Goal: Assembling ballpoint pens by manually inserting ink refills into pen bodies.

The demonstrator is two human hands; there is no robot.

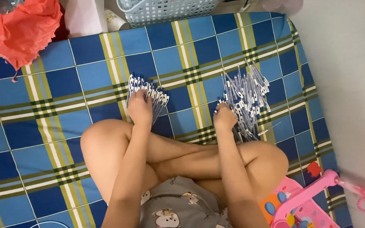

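I sit cross-legged on a blue, yellow and white plaid mattress (pixel 55 80). My left hand (pixel 139 108) rests on a fanned bunch of blue-capped pens (pixel 148 90), fingers curled over them. My right hand (pixel 224 117) presses on the near edge of a larger loose pile of clear pens with blue caps (pixel 248 99). Both piles lie flat on the mattress just beyond my knees.
A light blue plastic basket (pixel 165 10) stands at the far edge. An orange cloth (pixel 22 29) lies at the far left. A pink toy (pixel 305 202) sits by my right knee. A pale wall (pixel 351 84) runs along the right side.
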